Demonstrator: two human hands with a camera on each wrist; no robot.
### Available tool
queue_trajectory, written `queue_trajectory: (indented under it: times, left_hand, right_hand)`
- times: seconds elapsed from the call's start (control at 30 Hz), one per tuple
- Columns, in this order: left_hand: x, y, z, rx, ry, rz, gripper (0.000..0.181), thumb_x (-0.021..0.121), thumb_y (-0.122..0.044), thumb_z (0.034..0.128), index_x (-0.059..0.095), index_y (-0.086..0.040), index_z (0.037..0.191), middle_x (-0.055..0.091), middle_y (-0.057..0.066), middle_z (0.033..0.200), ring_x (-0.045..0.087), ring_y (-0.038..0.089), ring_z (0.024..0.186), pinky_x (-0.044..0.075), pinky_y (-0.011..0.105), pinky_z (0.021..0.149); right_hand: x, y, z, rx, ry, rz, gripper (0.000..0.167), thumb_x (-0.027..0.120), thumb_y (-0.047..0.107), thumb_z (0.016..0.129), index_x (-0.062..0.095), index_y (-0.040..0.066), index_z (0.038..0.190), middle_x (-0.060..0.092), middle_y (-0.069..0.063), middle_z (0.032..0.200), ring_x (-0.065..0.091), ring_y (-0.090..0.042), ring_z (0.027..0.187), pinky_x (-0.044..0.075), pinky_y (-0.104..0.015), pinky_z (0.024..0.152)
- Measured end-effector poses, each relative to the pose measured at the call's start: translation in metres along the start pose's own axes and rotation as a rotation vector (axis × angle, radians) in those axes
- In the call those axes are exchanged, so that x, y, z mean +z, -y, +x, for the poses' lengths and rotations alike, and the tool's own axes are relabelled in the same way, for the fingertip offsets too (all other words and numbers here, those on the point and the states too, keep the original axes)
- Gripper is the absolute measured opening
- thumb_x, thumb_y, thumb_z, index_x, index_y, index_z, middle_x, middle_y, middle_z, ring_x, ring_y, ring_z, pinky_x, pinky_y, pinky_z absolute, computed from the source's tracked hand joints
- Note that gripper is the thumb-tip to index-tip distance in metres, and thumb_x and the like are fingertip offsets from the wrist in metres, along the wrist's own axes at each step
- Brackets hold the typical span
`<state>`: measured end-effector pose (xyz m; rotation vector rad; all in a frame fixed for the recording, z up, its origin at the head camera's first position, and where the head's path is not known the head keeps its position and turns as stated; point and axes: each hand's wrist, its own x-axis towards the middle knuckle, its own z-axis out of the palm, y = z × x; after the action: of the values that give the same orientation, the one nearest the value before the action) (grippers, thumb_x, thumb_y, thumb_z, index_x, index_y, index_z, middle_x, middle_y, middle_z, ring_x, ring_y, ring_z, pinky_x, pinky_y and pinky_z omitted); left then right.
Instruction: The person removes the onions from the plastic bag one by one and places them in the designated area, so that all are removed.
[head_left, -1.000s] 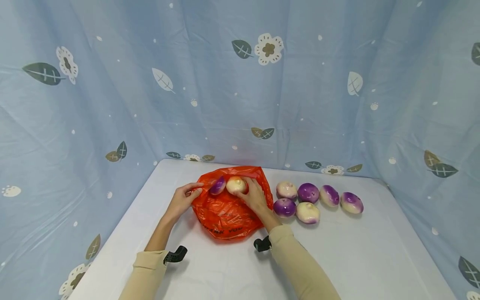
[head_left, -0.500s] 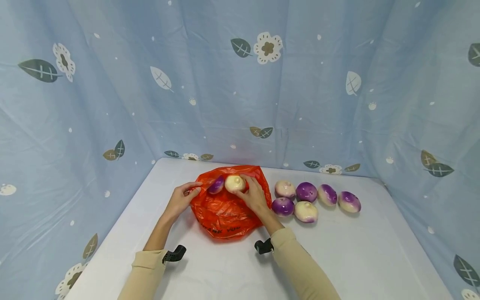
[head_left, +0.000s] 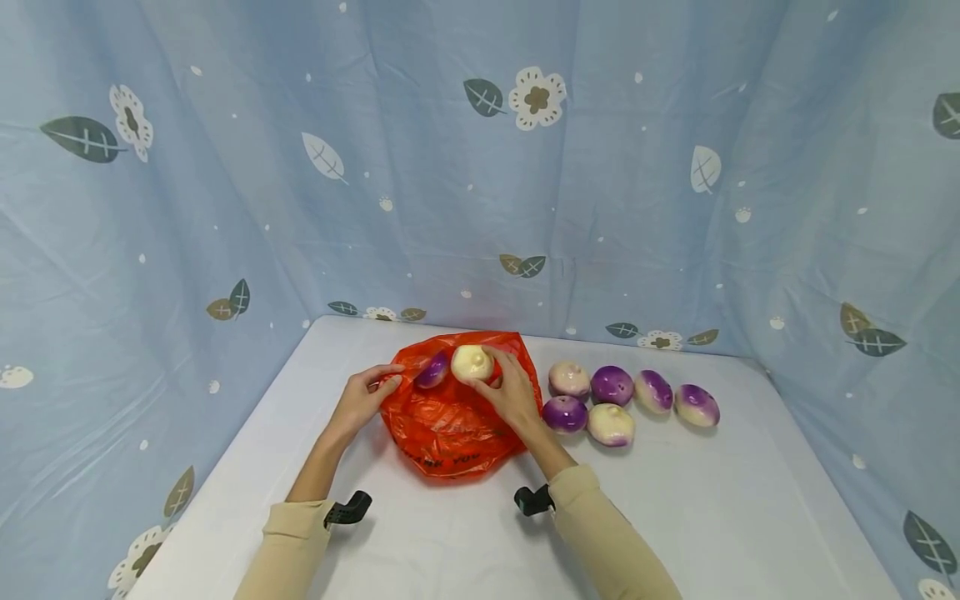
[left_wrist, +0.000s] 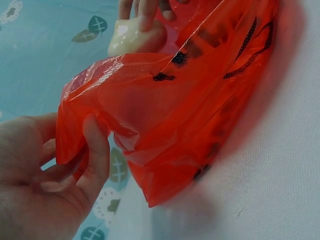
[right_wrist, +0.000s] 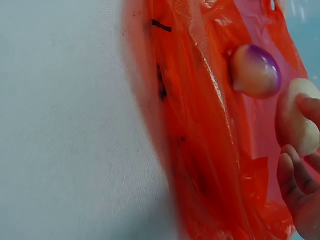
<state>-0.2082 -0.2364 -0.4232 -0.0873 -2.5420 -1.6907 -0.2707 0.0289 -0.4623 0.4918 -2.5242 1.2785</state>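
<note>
A red plastic bag with black lettering lies on the white table, its mouth spread open toward the back. My left hand pinches the bag's left edge between thumb and fingers; the left wrist view shows the film stretched from that grip. My right hand holds a pale, glossy turnip over the bag's mouth, gripped from its right side. To its left, a purple-and-white turnip rests in the bag's opening. The right wrist view shows these two turnips close together.
Right of the bag, several purple and cream turnips sit in two loose rows, the closest almost touching the bag. A blue patterned curtain rises behind the table.
My right hand has raised the pale turnip slightly, from partly behind the red film to fully visible over it. My left hand keeps its pinch on the bag's edge.
</note>
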Motion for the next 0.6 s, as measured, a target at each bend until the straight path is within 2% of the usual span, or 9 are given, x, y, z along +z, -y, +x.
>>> queue_trajectory:
  times: [0.17,0.27,0.4,0.6]
  left_hand:
    - [0.000,0.000,0.000,-0.001,0.002,0.023,0.034,0.059,-0.016,0.0984,0.062,0.000,0.128,0.057,0.023,0.136,0.056,0.032,0.114,0.047,0.010,0.078]
    - [0.001,0.000,-0.001,-0.004,0.005,0.027,0.035,0.059,-0.017,0.0986,0.062,0.000,0.129,0.057,0.023,0.137,0.055,0.033,0.117,0.046,0.009,0.079]
    - [0.001,-0.002,-0.001,-0.003,0.006,0.025,0.034,0.059,-0.017,0.0985,0.062,0.000,0.129,0.056,0.023,0.137,0.055,0.035,0.117,0.046,0.009,0.079]
    - [0.002,-0.002,0.000,0.003,0.007,0.022,0.034,0.059,-0.016,0.0983,0.062,-0.001,0.128,0.057,0.023,0.136,0.056,0.035,0.118,0.046,0.008,0.080]
  right_hand:
    - [-0.006,0.000,-0.005,0.009,0.004,-0.012,0.062,0.080,0.033,0.082,0.055,0.023,0.137,0.059,-0.006,0.127,0.063,-0.026,0.079,0.049,-0.028,0.066]
    - [-0.008,0.000,-0.009,0.028,0.007,-0.018,0.062,0.079,0.035,0.082,0.054,0.024,0.138,0.058,-0.006,0.132,0.063,-0.026,0.099,0.053,-0.038,0.083]
    - [-0.010,-0.001,-0.013,0.031,-0.001,-0.011,0.063,0.078,0.037,0.083,0.053,0.022,0.139,0.056,-0.008,0.137,0.054,-0.027,0.126,0.044,-0.048,0.106]
    - [-0.016,-0.004,-0.021,0.018,-0.036,0.014,0.064,0.080,0.036,0.081,0.055,0.018,0.138,0.058,-0.008,0.137,0.053,-0.027,0.128,0.041,-0.047,0.110]
